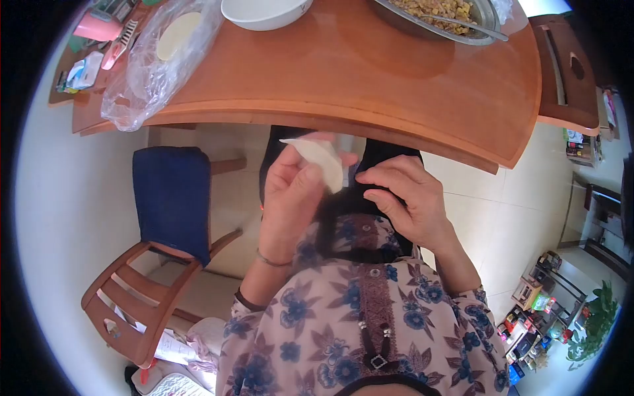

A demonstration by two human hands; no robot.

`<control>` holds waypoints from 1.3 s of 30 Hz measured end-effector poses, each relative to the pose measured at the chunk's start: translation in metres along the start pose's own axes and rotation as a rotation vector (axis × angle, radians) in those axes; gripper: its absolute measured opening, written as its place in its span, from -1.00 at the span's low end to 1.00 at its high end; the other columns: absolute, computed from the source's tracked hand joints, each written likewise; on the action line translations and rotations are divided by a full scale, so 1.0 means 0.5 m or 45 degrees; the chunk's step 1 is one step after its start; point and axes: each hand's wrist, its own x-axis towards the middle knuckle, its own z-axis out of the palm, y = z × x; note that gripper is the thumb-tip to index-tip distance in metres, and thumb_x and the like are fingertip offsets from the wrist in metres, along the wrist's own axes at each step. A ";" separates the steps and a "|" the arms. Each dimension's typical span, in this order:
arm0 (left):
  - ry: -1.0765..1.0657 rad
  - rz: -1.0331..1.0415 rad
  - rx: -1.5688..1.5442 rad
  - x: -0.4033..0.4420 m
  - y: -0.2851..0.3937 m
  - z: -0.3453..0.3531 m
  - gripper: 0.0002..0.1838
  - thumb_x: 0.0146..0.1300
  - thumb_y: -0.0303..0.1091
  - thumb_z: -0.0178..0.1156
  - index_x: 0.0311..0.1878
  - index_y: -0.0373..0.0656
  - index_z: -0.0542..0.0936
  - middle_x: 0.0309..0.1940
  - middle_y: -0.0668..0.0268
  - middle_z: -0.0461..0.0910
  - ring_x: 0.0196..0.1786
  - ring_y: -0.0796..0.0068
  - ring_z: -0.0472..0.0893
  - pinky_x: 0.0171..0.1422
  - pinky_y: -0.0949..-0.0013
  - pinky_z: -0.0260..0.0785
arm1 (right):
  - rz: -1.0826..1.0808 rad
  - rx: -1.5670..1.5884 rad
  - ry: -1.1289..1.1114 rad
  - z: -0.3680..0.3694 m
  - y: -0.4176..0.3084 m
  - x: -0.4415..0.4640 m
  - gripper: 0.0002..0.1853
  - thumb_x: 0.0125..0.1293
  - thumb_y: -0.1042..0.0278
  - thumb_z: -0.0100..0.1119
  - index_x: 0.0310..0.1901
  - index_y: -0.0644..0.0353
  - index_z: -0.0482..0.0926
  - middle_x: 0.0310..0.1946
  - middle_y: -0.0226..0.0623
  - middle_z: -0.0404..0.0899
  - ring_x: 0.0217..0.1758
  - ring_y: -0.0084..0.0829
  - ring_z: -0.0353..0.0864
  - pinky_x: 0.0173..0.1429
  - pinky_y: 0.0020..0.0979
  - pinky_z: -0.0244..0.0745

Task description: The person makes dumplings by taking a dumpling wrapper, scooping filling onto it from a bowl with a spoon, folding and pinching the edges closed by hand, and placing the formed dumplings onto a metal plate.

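While the bench [317, 79] curves in front of me, the thin, pale dough wrapper [323, 160] is on my side of its edge, in my left hand [288, 181] and near my right hand [409, 198]. My left grasps it, thumb on the near face, fingers behind. My right is released, fingers loosely bent, thumb parted from them, apart from the wrapper.

Room over mid tbl [330, 72] btwn bag [135, 89] & metal bowl [489, 16], tbl edge [317, 111] & white bowl [264, 23] in way
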 end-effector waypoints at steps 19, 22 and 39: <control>-0.010 0.038 -0.083 0.009 -0.036 0.031 -0.59 0.47 -0.40 0.21 0.31 -0.30 0.48 0.10 0.01 0.67 0.24 0.20 0.65 0.35 0.19 0.47 | 0.017 0.042 0.128 0.040 0.006 0.012 -0.80 0.19 0.33 0.47 -0.16 0.14 0.72 -0.40 -0.34 0.63 -0.32 -0.27 0.61 -0.07 -0.31 0.47; -0.006 0.047 -0.094 0.009 -0.042 0.031 -0.58 0.45 -0.41 0.25 0.30 -0.31 0.48 0.11 0.04 0.66 0.25 0.18 0.64 0.35 0.18 0.48 | 0.048 0.023 0.210 0.051 0.004 0.015 -0.83 0.16 0.42 0.45 -0.19 0.15 0.72 -0.44 -0.34 0.61 -0.37 -0.31 0.58 -0.09 -0.33 0.42; 0.111 -0.074 -0.270 0.001 -0.045 0.005 -0.56 0.45 -0.39 0.27 0.33 -0.30 0.49 0.13 0.22 0.64 0.19 0.39 0.64 0.30 0.27 0.53 | 0.117 0.014 0.068 0.011 0.017 0.014 -0.83 0.32 0.24 0.39 -0.19 0.14 0.70 -0.38 -0.30 0.64 -0.32 -0.27 0.58 -0.09 -0.31 0.43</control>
